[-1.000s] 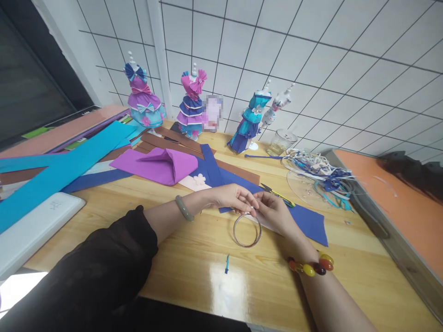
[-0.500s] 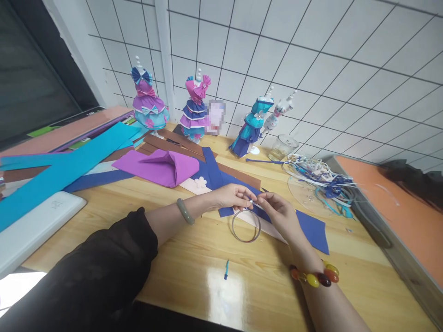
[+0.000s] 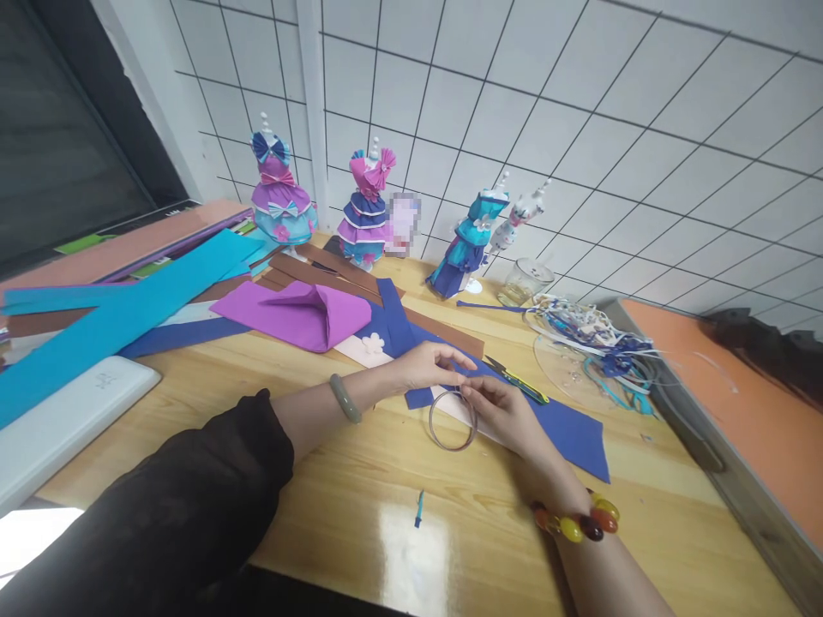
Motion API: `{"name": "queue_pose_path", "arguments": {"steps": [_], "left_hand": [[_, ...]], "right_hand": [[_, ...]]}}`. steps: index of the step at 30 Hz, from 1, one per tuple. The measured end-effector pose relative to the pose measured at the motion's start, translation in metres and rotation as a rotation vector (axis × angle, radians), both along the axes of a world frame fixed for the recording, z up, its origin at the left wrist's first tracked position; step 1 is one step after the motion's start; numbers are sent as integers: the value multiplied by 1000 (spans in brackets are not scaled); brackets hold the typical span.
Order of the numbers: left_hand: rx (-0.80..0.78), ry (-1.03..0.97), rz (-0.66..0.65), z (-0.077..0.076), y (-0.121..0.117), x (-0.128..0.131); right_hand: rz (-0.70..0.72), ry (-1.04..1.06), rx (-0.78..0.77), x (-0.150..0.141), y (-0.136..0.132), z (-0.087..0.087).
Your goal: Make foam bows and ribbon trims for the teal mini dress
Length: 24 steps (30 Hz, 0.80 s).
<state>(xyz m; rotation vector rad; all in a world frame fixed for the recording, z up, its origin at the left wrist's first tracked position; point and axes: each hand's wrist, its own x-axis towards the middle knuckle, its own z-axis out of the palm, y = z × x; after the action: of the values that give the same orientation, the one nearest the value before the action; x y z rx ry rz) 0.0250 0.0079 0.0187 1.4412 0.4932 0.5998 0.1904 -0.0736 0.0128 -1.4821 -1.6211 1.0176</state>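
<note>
A thin ring that looks like a narrow tape roll [image 3: 432, 433] hangs upright below my fingertips, above the table. My right hand [image 3: 505, 411] pinches it at its top right. Close against those fingers, my left hand [image 3: 432, 364] has its thumb and a finger closed at the top of the roll, with the index finger stretched out. What lies between the fingertips is largely hidden. Under my hands are a dark blue paper strip [image 3: 572, 428] and a pale pink strip [image 3: 360, 351] with a small flower [image 3: 373, 343] on it.
Yellow-and-black scissors [image 3: 524, 386] lie just beyond my right hand. Folded purple paper [image 3: 276, 313] and a turquoise strip [image 3: 147, 300] are at left, near a white power bank [image 3: 96, 420]. Dressed mini mannequins [image 3: 283, 197], a glass jar [image 3: 524, 283] and tangled ribbons [image 3: 597, 343] stand or lie behind.
My right hand has shifted slightly left and down with the tape roll, uncovering the scissors. The left thumb and index finger are further apart than before. The view has tilted slightly.
</note>
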Motion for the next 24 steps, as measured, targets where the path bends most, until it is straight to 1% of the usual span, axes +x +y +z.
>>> {"name": "queue_pose_path", "arguments": {"steps": [2,5,10,14,16,18,21,24], "left_hand": [[-68,-30,-34,-2,0,0],[-147,-89,-77,-5,-1,0],[-182,-139,-73,-8,-1,1],[-224,-153,-63,-10,-1,2],[-232,-160,-61,-10,-2,2],[-233,-161,-64,-10,-3,2],[-203,-138,-80,-9,-4,3],[-159,-99,-75,-8,-4,4]], "right_hand": [[10,-82,47,-1,1,-1],[19,-113,66,-2,1,1],[-11,-27,-1,-1,-1,6],[-115,74,-36,2,-2,7],[-156,106,-33,3,-2,8],[-164,145,-17,3,-2,10],[-135,177,39,0,-3,14],[-104,139,61,-4,-5,17]]}}
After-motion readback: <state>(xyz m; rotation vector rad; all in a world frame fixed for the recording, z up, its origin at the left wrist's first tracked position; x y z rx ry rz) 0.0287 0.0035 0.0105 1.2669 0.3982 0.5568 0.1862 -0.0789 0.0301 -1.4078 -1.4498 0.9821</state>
